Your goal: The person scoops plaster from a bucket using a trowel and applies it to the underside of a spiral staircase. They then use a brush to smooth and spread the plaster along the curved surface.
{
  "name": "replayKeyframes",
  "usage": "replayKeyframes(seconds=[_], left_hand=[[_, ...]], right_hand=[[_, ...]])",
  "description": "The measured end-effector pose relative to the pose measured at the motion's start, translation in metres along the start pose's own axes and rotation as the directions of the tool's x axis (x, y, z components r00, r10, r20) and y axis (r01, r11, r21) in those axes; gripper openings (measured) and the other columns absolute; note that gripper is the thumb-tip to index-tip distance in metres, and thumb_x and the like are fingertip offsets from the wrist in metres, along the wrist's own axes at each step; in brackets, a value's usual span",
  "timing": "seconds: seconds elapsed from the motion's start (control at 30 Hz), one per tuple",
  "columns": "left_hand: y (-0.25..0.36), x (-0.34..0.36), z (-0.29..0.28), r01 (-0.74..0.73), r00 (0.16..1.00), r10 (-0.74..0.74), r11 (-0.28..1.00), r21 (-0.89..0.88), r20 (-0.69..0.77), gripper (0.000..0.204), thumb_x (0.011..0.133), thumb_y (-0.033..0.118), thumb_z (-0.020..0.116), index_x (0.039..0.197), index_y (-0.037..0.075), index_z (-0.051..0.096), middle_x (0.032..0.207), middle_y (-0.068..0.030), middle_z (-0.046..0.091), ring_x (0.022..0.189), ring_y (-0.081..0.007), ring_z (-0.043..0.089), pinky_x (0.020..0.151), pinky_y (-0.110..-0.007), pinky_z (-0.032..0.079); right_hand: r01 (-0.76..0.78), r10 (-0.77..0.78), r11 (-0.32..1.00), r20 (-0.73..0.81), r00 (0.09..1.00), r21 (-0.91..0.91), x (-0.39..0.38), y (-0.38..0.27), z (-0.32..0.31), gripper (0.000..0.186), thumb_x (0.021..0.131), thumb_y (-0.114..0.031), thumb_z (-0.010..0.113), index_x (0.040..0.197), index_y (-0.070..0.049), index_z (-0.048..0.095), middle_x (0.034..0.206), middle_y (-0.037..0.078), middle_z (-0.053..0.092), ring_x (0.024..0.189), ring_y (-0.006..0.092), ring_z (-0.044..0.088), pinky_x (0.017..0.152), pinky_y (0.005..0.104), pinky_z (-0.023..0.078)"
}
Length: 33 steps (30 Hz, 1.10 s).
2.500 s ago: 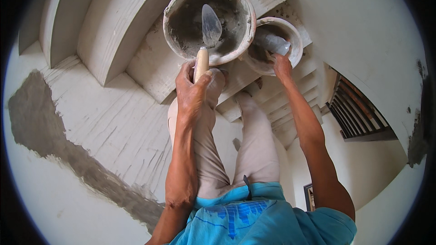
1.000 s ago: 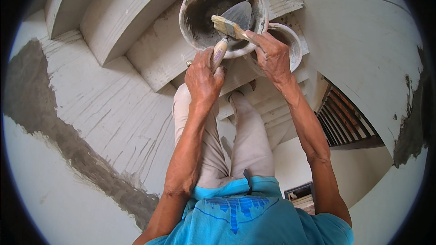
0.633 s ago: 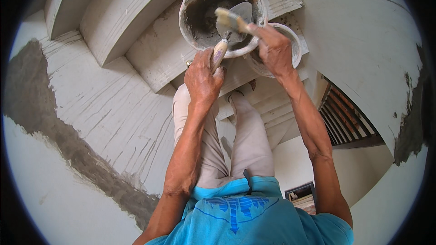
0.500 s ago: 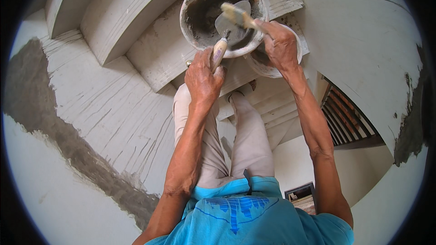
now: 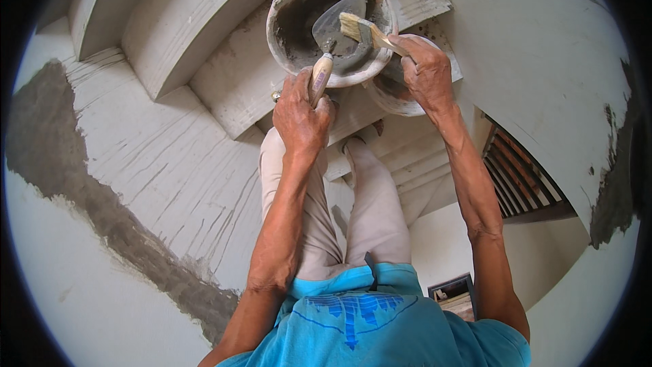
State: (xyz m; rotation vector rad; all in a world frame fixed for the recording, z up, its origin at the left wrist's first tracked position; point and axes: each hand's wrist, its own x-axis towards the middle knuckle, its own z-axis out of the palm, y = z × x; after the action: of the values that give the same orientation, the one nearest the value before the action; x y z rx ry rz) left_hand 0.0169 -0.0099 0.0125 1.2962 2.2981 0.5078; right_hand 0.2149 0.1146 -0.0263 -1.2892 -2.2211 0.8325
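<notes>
My left hand (image 5: 302,114) is closed round the wooden handle of a trowel (image 5: 337,22), whose grey blade lies over the mouth of a large bucket (image 5: 274,35). Grey wet mortar (image 5: 299,44) coats the inside of that bucket. In my right hand (image 5: 429,73) is a paintbrush (image 5: 367,32) with pale bristles, held by its handle. Its bristle end is over the right part of the trowel blade; whether it touches cannot be made out. A second, smaller bucket (image 5: 394,102) stands just below the first, partly hidden by my right hand.
Concrete stairs (image 5: 210,10) rise at the upper left, and lower steps (image 5: 407,156) run past my legs. A dark strip of mortar (image 5: 102,211) crosses the wall at left; another patch (image 5: 611,197) is at far right. A dark slatted railing (image 5: 523,177) stands lower right.
The paintbrush, blurred before, now shows sharply and sits slightly right and lower. My left hand and the trowel have shifted a little left, with the blade turned slightly.
</notes>
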Motion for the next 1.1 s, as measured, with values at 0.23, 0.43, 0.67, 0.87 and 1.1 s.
replayKeyframes(seconds=[0.23, 0.43, 0.67, 0.87, 1.1], left_hand=[[-0.012, 0.004, 0.006, -0.025, 0.999, 0.032, 0.983, -0.182, 0.037, 0.045, 0.073, 0.012, 0.075, 0.116, 0.002, 0.067, 0.102, -0.0158, 0.071, 0.088, -0.0305, 0.069, 0.082, -0.037, 0.053], [-0.004, 0.008, -0.005, 0.348, 0.932, -0.244, 0.807, -0.477, 0.268, 0.048, 0.087, 0.024, 0.064, 0.123, -0.007, 0.058, 0.087, -0.012, 0.068, 0.063, -0.0152, 0.06, 0.056, -0.029, 0.05], [-0.012, 0.02, -0.016, 0.584, 0.8, -0.303, 0.192, -0.789, 0.518, 0.034, 0.096, 0.022, 0.061, 0.114, -0.005, 0.052, 0.083, -0.0113, 0.064, 0.055, -0.0111, 0.056, 0.039, -0.023, 0.041], [-0.024, 0.019, -0.016, 0.566, 0.823, -0.211, 0.22, -0.794, 0.528, 0.035, 0.096, 0.024, 0.064, 0.114, -0.004, 0.053, 0.084, -0.0107, 0.063, 0.063, -0.012, 0.058, 0.044, -0.023, 0.044], [-0.016, 0.017, -0.021, 0.62, 0.783, -0.15, 0.256, -0.742, 0.603, 0.039, 0.098, 0.026, 0.06, 0.123, -0.003, 0.054, 0.091, -0.0087, 0.061, 0.075, -0.011, 0.058, 0.055, -0.025, 0.047]], right_hand=[[-0.065, 0.065, 0.998, 0.012, 0.998, 0.002, -0.013, -0.004, -0.001, 0.04, 0.076, 0.006, 0.055, 0.111, -0.004, 0.07, 0.093, 0.016, 0.068, 0.083, 0.0346, 0.066, 0.075, 0.0432, 0.053], [-0.105, 0.103, 0.994, -0.232, 0.967, 0.003, -0.028, 0.015, -0.031, 0.04, 0.076, 0.006, 0.056, 0.112, -0.004, 0.07, 0.097, 0.015, 0.07, 0.085, 0.0336, 0.068, 0.076, 0.0398, 0.053], [-0.332, 0.334, 0.93, -0.014, 0.943, -0.156, -0.122, 0.036, -0.024, 0.034, 0.081, 0.005, 0.057, 0.11, -0.006, 0.07, 0.095, 0.016, 0.068, 0.086, 0.0356, 0.069, 0.076, 0.0443, 0.054], [-0.345, 0.415, 0.867, 0.138, 0.899, -0.36, -0.147, 0.088, 0.063, 0.023, 0.085, 0.0, 0.059, 0.105, -0.006, 0.067, 0.097, 0.019, 0.065, 0.086, 0.0401, 0.068, 0.074, 0.0488, 0.056], [-0.276, 0.454, 0.828, 0.295, 0.841, -0.488, -0.142, 0.151, 0.145, 0.021, 0.092, -0.015, 0.054, 0.104, -0.003, 0.067, 0.098, 0.021, 0.066, 0.088, 0.0397, 0.069, 0.075, 0.0498, 0.056]])
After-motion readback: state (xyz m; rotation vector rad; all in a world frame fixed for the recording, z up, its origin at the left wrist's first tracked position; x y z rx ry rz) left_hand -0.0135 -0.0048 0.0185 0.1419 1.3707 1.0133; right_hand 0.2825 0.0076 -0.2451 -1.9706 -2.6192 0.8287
